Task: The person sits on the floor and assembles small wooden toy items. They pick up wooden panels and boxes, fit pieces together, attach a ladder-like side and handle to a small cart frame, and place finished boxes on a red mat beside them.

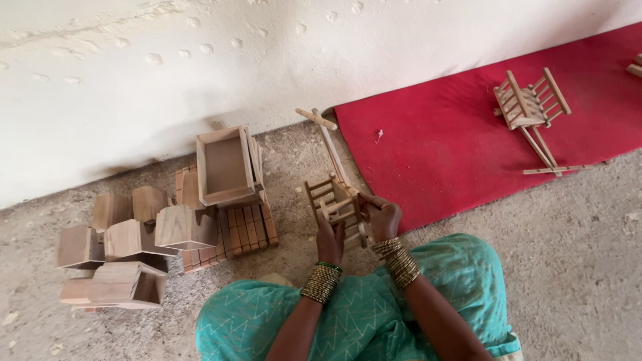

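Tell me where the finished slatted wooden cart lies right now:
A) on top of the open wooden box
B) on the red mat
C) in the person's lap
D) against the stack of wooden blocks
B: the finished slatted cart lies on the red mat, apart from the one that both hands, left hand and right hand, hold.

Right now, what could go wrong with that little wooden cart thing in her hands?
The small slatted wooden cart frame is gripped by the left hand and right hand; squeezing might snap its thin slats. Its long wooden handle sticks out toward the red carpet and could catch there. The leaning stack of open wooden boxes nearby might topple.
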